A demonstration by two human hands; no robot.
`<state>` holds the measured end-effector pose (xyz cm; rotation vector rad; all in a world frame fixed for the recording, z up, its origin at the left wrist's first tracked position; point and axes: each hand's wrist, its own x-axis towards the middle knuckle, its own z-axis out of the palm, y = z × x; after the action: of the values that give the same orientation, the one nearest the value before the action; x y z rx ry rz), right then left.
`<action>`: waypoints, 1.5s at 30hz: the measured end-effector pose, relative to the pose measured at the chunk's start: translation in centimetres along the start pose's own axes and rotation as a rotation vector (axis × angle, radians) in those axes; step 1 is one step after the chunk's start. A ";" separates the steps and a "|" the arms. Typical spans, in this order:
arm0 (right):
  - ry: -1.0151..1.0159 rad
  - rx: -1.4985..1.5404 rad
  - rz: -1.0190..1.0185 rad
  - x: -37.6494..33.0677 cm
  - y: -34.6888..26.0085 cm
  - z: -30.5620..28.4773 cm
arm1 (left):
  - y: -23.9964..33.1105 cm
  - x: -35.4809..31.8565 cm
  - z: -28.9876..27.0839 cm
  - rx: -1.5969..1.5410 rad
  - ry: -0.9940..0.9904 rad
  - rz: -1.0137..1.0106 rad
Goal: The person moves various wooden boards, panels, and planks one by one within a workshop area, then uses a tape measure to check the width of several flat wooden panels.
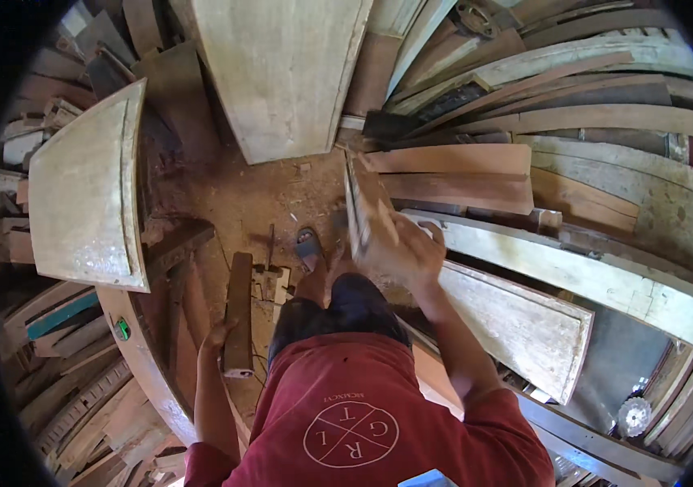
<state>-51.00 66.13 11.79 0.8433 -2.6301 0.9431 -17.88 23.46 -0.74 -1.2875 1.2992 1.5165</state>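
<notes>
My right hand (406, 252) is raised in front of me and gripped around a thin wooden board (364, 203) held on edge, its far end pointing toward the stacked planks. My left hand (218, 334) hangs low at my side, fingers loosely apart, next to a short dark wooden block (238, 312) that stands on the floor; I cannot tell whether it touches the block. My red shirt and dark shorts fill the lower middle, and one sandalled foot (308, 246) shows on the dirt floor.
Flat reddish planks (452, 174) lie stacked to the right. A panelled door leaf (525, 321) leans at lower right. A large pale panel (87, 191) stands at left, another broad board (281, 73) ahead. Scrap wood surrounds the sawdust floor (257, 195). A circular saw blade (633, 415) lies at lower right.
</notes>
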 end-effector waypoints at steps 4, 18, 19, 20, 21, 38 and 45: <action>0.177 0.287 0.717 3.2 2.7 5.5 | 0.3 -3.5 1.5 -0.132 -0.021 -0.199; 0.125 0.002 1.394 -4.9 25.1 19.7 | 3.8 -9.8 8.8 -0.236 0.194 -0.159; 0.159 0.122 1.538 -3.8 25.3 19.6 | 3.6 -10.5 9.6 -0.280 0.227 -0.132; 0.212 0.288 1.644 -1.9 24.3 18.8 | 3.1 -11.6 10.5 -0.337 0.253 -0.137; 0.276 0.440 1.756 0.0 23.4 17.9 | 3.2 -12.9 11.3 -0.430 0.207 -0.111; -1.115 1.126 1.453 3.5 11.8 20.9 | -12.4 -28.6 29.1 -1.030 0.599 0.241; -1.366 0.391 0.539 3.8 14.9 33.7 | -20.3 -26.4 35.6 -1.422 1.086 0.390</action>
<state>-63.32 52.29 -20.34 1.1573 -4.0683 1.3390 -0.59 64.15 19.73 -3.2217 0.9051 2.2084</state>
